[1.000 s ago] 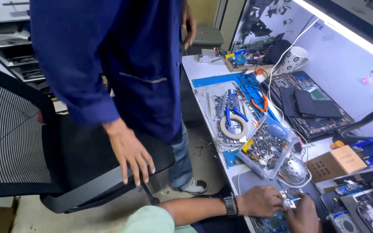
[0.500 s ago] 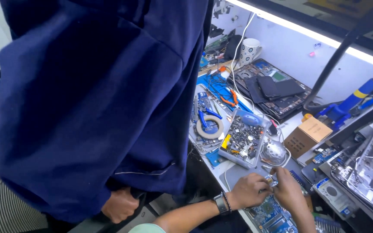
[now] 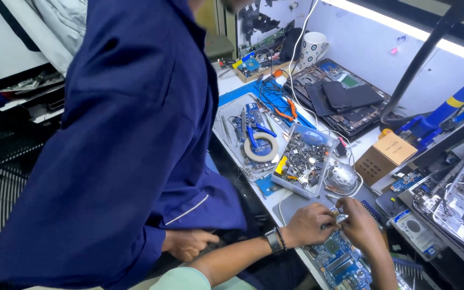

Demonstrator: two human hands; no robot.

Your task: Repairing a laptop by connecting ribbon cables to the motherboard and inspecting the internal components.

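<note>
My left hand and right hand meet at the near edge of the bench, fingertips pinched together over a small part that I cannot make out — both hands are narrow, curled in close, and whether each truly grips it I cannot tell. The blue circuit board lies just below them, nearer to me, its long axis running from the hands down toward the near right. So the board sits under and slightly right of the pinch, closest to my right hand. Just beyond my knuckles sits a clear parts tray, and a roll of tape lies farther left. Another person in a blue coat stands at my left, a hand hanging low.
</note>
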